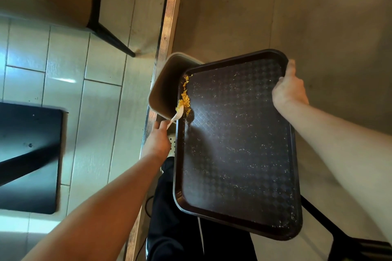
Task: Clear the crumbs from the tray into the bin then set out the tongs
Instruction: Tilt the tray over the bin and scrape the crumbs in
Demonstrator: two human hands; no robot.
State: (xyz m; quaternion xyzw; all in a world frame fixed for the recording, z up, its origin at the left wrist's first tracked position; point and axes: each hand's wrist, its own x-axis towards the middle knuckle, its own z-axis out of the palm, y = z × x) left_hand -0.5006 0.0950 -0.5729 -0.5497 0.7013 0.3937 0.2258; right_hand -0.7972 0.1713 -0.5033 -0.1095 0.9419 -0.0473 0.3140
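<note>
1. The tray (237,144) is held over the floor, its far left corner above the open bin (164,89).
2. The crumbs (185,99) lie on the tray along its left rim, beside the bin.
3. The spoon (177,115) touches the near end of the crumbs, its handle in the left hand (158,140), which is left of the tray.
4. The right hand (289,89) grips the tray's far right corner.
5. A metal strip (167,27) runs along the floor, left of the bin.
6. A table base (29,154) lies far left.
</note>
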